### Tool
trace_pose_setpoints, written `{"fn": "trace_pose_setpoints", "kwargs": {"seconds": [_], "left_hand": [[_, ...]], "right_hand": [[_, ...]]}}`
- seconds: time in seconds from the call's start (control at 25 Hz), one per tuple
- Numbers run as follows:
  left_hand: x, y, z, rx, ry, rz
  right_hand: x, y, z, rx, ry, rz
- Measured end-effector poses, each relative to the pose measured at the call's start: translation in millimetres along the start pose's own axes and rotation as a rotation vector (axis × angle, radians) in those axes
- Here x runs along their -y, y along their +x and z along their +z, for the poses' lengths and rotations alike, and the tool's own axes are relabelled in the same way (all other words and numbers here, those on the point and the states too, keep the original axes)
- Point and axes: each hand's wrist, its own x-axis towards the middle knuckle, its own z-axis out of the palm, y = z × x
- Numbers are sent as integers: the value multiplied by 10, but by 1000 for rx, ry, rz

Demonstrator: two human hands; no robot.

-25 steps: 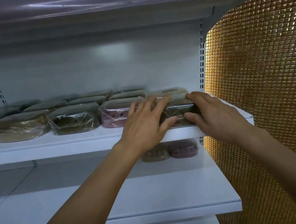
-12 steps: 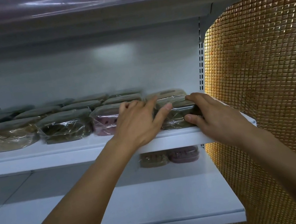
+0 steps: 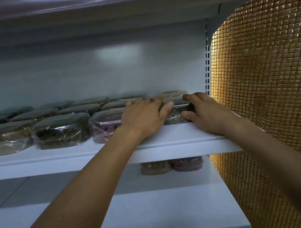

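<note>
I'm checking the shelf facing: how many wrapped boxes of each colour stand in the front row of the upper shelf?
Tan wrapped box: 1
Dark green wrapped box: 2, counting the held dark green box gripped by the left hand and right hand
Purple wrapped box: 1
Total: 4

Dark film-wrapped box (image 3: 179, 110)
Flat at the shelf's (image 3: 54, 158) right end, gripped between my left hand (image 3: 142, 119) and right hand (image 3: 207, 116).
</note>
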Motion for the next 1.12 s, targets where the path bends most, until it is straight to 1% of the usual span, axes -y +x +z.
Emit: {"fn": "trace_pose_setpoints", "kwargs": {"seconds": [0.16, 0.32, 0.4, 0.6, 0.76, 0.92, 1.04, 1.12], "left_hand": [[76, -4, 56, -2, 65, 29], [86, -61, 197, -142, 186, 44], [72, -72, 236, -207, 191, 47], [57, -84, 255, -308, 138, 37], [73, -119, 257, -402, 35, 106], [102, -321, 266, -498, -45, 141], [51, -623, 249, -508, -69, 163], [22, -893, 242, -498, -103, 148]], "right_hand": [[62, 246, 31, 63, -43, 29], [121, 426, 68, 109, -23, 53], [147, 490, 93, 127, -29, 66], [121, 501, 205, 108, 9, 86], [190, 390, 175, 150, -8, 103], [330, 45, 97, 115, 29, 47], [370, -262, 42, 60, 30, 24], [397, -504, -18, 25, 55, -47]]}}
